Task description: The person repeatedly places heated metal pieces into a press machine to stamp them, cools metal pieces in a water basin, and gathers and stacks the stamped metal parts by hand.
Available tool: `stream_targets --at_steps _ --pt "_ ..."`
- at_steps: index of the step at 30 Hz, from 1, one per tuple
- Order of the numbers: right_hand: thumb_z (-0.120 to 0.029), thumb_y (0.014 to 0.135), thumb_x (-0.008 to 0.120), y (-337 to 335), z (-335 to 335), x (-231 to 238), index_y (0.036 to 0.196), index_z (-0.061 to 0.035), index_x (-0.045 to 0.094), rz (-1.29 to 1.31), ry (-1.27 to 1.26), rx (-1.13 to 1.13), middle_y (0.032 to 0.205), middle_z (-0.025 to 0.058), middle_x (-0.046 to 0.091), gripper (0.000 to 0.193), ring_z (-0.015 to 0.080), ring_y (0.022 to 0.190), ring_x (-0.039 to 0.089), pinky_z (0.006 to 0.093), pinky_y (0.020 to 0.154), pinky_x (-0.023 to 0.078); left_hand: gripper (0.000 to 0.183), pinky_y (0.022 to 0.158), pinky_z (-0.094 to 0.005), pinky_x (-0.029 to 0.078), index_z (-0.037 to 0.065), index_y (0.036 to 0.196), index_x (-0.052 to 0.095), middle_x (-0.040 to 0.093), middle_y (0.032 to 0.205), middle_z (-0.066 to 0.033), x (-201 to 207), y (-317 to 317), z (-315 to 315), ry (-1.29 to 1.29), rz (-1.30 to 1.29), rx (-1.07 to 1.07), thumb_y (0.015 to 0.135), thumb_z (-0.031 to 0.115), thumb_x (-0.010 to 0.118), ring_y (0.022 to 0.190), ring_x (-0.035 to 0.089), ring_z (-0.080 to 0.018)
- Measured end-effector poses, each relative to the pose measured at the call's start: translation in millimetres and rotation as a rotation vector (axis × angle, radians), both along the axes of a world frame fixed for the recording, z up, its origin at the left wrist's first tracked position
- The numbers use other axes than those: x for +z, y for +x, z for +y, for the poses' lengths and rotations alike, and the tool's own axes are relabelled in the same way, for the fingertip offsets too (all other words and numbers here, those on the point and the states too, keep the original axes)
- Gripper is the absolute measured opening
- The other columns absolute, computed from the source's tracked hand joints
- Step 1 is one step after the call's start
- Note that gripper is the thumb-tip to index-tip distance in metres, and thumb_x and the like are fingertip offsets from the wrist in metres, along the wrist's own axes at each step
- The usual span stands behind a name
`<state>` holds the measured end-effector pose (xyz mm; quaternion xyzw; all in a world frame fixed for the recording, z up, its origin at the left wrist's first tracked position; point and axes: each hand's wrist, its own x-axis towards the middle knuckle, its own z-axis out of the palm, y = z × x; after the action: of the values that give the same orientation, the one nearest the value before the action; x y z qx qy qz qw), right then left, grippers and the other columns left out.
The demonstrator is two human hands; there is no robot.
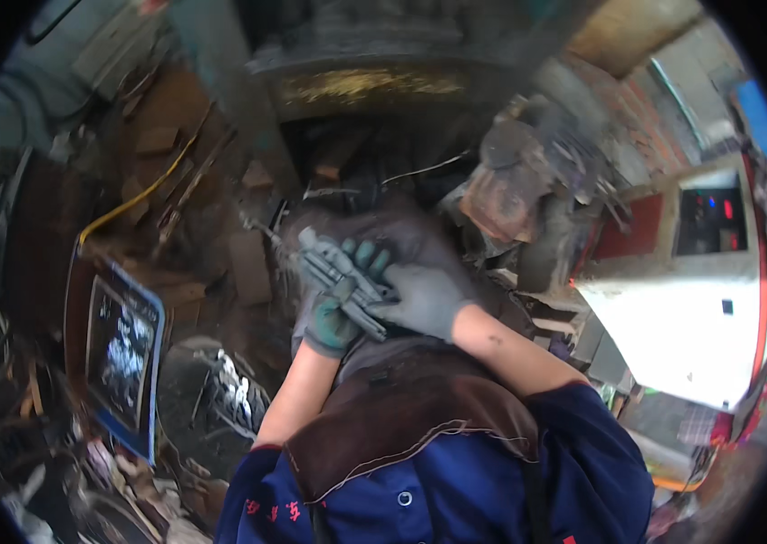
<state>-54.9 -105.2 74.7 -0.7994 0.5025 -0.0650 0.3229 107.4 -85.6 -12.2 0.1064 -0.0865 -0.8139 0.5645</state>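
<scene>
A bundle of several grey metal bars (336, 269) lies slantwise over my lap, some with a stepped or rounded end. Their exact kind is blurred. My left hand (333, 319), in a green-and-grey work glove, is closed around the bundle's near left side. My right hand (421, 297), in a grey glove with green fingertips, wraps the right side, its fingers curling over the bars. Parts of the bars are hidden under both gloves. A brown leather apron (424, 408) covers my front and lap beneath them.
At the right stands a white cabinet (678, 304) with red edging and a lit panel. A blue-framed panel (159, 363) leans at the left, near a yellow hose (134, 201). Stained blocks (501, 195) and bricks sit ahead, below a heavy metal frame (356, 86).
</scene>
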Motion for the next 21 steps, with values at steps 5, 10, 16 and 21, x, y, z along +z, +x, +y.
stream_targets --at_steps 5,10,16,21 --pt "-0.03 0.09 0.057 -17 0 -27 0.088 -0.0032 0.064 -0.2 -0.116 -0.059 0.078 0.0134 0.066 0.028 0.0292 0.07 0.065 0.0415 0.066 0.05 0.049 0.108 -0.0475 0.035 0.005 0.132 0.046 0.055 0.129 -0.0089 12 4 6 0.087 0.011 -0.048 0.085 0.007 0.06 0.124 0.048 -0.0294" --pt "-0.022 0.095 0.056 -83 -2 -11 0.095 -0.003 0.065 -0.921 0.192 -0.853 0.07 -0.0002 0.059 0.021 0.0061 0.057 0.052 0.0222 0.051 0.043 0.052 0.107 -0.0493 0.037 0.012 0.132 0.048 0.06 0.114 -0.0059 7 8 8 0.123 0.043 -0.073 0.082 0.004 0.062 0.106 0.06 -0.0268" --pt "-0.014 0.094 0.058 -188 -16 -46 0.118 -0.0013 0.058 -1.342 -0.113 -1.308 0.089 0.0061 0.062 0.027 0.0132 0.074 0.058 0.0273 0.07 0.05 0.052 0.103 -0.0498 0.04 0.016 0.13 0.049 0.058 0.101 -0.0038 7 2 4 0.132 0.027 -0.096 0.081 0.005 0.064 0.093 0.062 -0.0218" --pt "-0.005 0.092 0.058 -203 -29 -74 0.121 0.0009 0.055 -1.613 0.006 -1.299 0.106 0.0134 0.062 0.03 0.0188 0.095 0.062 0.0313 0.083 0.052 0.054 0.102 -0.05 0.04 0.017 0.13 0.049 0.058 0.101 -0.0032 6 1 5 0.098 0.033 -0.092 0.08 0.006 0.065 0.092 0.061 -0.0208"
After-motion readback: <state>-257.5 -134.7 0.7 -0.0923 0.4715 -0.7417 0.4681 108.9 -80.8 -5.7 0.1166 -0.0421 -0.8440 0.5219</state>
